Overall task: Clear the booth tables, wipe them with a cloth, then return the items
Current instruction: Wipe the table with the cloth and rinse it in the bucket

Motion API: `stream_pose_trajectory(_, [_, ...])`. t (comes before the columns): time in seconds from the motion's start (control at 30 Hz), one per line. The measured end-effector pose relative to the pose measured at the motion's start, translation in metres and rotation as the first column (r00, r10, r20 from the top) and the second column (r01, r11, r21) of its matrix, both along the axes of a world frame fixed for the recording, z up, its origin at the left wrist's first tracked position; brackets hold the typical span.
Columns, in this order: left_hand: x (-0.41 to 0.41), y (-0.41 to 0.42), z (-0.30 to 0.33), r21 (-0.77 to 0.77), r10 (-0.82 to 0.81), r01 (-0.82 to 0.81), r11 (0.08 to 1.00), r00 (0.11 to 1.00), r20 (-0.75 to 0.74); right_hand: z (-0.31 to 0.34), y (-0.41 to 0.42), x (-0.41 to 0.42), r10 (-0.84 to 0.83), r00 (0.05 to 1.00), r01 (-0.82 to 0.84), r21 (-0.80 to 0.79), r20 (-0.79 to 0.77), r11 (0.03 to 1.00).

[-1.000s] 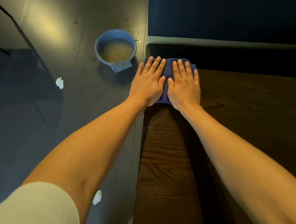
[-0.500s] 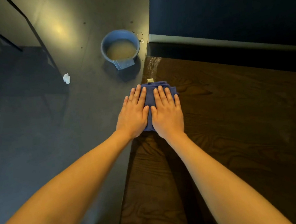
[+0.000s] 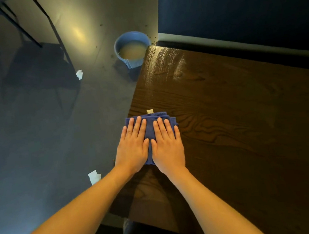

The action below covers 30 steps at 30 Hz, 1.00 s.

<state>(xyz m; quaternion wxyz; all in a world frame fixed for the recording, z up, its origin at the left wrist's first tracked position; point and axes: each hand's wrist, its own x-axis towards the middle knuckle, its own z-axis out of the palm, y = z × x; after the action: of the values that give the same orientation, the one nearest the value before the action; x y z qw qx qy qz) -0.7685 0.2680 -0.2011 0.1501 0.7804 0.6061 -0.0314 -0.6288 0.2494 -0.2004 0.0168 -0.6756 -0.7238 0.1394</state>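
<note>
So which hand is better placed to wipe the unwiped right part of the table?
Probably the right hand: it presses the folded blue cloth on the side toward the dark wooden table's bare middle.

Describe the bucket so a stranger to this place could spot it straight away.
Start at the dark wooden table and follow its left edge to the far corner by the blue wall. On the grey floor just beyond that corner stands the bucket. It is round, light blue and holds cloudy beige water, unlike the white paper scraps nearby.

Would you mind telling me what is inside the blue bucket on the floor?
The blue bucket holds cloudy, beige water. Its bottom is hidden by the murky water, and the table corner covers its right rim.
</note>
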Motion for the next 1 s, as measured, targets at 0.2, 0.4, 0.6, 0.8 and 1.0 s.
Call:
stream_pose_trajectory(0.2, [0.002, -0.048, -0.004, 0.027, -0.026, 0.027, 0.999, 0.999, -0.031, 0.003, -0.046, 0.006, -0.005, 1.0, 0.005, 0.006, 0.003, 1.0])
stream_pose_trajectory(0.4, [-0.007, 0.004, -0.002, 0.0, -0.165, 0.165, 0.986, 0.986, 0.034, 0.003, -0.008, 0.003, -0.046, 0.999, 0.047, -0.034, 0.02, 0.998])
stream_pose_trajectory(0.6, [-0.014, 0.084, -0.001, 0.023, -0.22, 0.219, 0.975, 0.975, 0.039, -0.001, 0.062, -0.01, -0.154, 0.987, 0.154, -0.007, 0.056, 0.988])
stream_pose_trajectory(0.8, [-0.024, 0.094, -0.003, 0.003, -0.245, 0.247, 0.969, 0.962, 0.12, -0.003, 0.065, -0.024, -0.226, 0.971, 0.226, 0.005, 0.072, 0.974])
stream_pose_trajectory(1.0, [-0.059, 0.012, -0.004, -0.017, -0.257, 0.265, 0.964, 0.948, 0.189, 0.001, -0.02, -0.06, -0.264, 0.963, 0.265, -0.032, 0.054, 0.964])
